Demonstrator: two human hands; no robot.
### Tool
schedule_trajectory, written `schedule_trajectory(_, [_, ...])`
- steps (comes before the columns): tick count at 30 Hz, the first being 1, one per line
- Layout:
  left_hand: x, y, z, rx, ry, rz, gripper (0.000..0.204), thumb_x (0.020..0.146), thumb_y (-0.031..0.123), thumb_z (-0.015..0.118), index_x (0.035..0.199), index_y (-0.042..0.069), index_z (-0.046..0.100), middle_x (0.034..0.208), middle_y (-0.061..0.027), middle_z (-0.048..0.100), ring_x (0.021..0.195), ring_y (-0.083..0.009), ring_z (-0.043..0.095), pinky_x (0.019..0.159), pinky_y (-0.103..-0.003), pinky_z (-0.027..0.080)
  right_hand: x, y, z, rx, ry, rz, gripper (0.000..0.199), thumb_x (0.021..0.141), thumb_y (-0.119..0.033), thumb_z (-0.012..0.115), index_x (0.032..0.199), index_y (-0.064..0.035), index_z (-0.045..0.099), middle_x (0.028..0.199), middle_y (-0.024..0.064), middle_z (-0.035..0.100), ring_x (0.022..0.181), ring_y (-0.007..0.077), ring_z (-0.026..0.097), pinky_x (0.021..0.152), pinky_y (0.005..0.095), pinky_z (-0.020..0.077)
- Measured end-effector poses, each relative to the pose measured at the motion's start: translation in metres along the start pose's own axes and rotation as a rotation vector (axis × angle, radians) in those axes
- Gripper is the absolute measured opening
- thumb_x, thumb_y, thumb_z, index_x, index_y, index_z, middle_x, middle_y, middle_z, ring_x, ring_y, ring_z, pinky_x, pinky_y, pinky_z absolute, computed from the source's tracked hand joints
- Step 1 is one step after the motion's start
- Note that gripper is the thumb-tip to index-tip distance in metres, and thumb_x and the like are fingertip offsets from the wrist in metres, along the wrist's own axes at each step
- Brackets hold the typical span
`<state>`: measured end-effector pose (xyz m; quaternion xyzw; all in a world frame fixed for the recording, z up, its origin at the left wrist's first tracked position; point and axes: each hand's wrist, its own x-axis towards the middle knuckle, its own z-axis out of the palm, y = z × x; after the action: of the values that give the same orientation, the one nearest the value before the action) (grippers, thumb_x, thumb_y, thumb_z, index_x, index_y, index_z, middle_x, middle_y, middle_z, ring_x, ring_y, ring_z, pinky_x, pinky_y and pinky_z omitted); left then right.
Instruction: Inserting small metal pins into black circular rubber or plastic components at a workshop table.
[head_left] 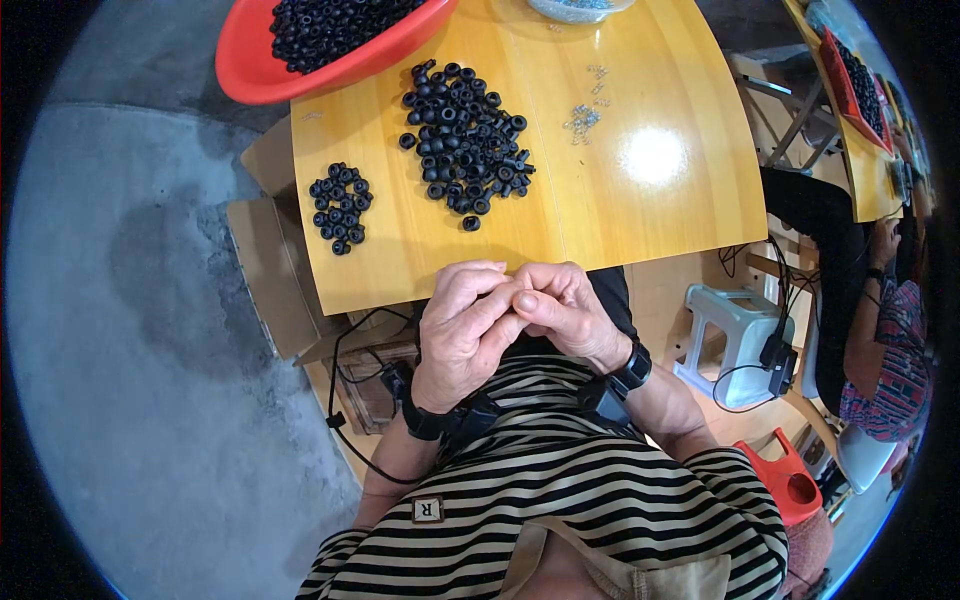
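Observation:
My left hand (467,328) and my right hand (566,314) meet at the near edge of the yellow wooden table (640,225). Fingers of both are pinched together, thumbs and fingertips touching; whatever lies between them is hidden. Beyond the hands spreads a large heap of small black ring-shaped parts (465,135), with one black piece (471,224) lying closest to me. A smaller group of similar black parts (341,207) sits to the left. Tiny clear or silvery pieces (583,120) are scattered farther back on the right.
A red basin (245,65) full of black parts stands at the far left, and a translucent bowl (585,12) at the back. Cardboard boxes (262,265) flank the table's left side. At right are a white stool (735,330), hanging cables and another person's arm (866,315).

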<state>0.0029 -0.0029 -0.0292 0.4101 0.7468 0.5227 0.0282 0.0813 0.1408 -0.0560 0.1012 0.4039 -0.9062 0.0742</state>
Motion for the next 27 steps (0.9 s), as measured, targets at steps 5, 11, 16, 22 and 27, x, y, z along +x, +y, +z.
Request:
schedule_trajectory(5, [-0.003,-0.001,-0.001,-0.006,-0.008,-0.028,0.03,0.072,0.002,0.078,0.1,0.003,0.069,0.095,-0.0094,0.064,0.093,-0.0301,0.062,0.081,-0.037,0.051,0.0,0.0,0.001,0.041,0.005,0.05,0.033,0.096,-0.036,0.062,0.078,-0.0086,0.061,0.063,-0.009,0.042,0.054,0.0022,0.031,0.047,0.0204,0.0211])
schedule_trajectory(11, [-0.004,0.006,0.001,-0.03,0.062,-0.106,0.031,0.072,0.001,0.078,0.102,0.002,0.069,0.096,-0.0112,0.065,0.092,-0.0302,0.062,0.08,-0.038,0.052,0.001,-0.009,0.001,-0.004,0.021,0.093,0.035,0.098,-0.038,0.059,0.081,-0.0072,0.063,0.062,-0.007,0.045,0.054,0.0023,0.034,0.047,0.0199,0.0256])
schedule_trajectory(16, [0.001,0.011,-0.005,0.057,0.053,-0.151,0.031,0.073,-0.001,0.077,0.102,0.0,0.068,0.092,-0.0121,0.065,0.082,-0.0275,0.064,0.072,-0.035,0.052,0.001,-0.015,-0.003,-0.268,0.221,-0.06,0.035,0.1,-0.034,0.054,0.083,-0.004,0.061,0.065,-0.0037,0.051,0.057,0.0044,0.045,0.051,0.0219,0.0359])
schedule_trajectory(22, [0.006,0.018,-0.009,0.118,0.0,-0.221,0.028,0.074,-0.003,0.077,0.1,-0.001,0.069,0.087,-0.0109,0.067,0.076,-0.0204,0.065,0.07,-0.029,0.051,0.009,-0.024,0.002,-0.825,0.137,-0.347,0.033,0.099,-0.028,0.055,0.083,0.0003,0.061,0.065,0.0086,0.051,0.057,0.0213,0.051,0.053,0.035,0.0424])
schedule_trajectory(27, [0.008,0.019,-0.011,0.078,0.035,-0.228,0.028,0.073,-0.002,0.078,0.1,-0.001,0.07,0.085,-0.0097,0.067,0.075,-0.0186,0.064,0.068,-0.028,0.051,0.011,-0.031,0.004,-0.957,0.108,-0.359,0.028,0.099,-0.021,0.054,0.083,0.0013,0.059,0.07,0.016,0.053,0.059,0.0314,0.053,0.054,0.0381,0.0428])
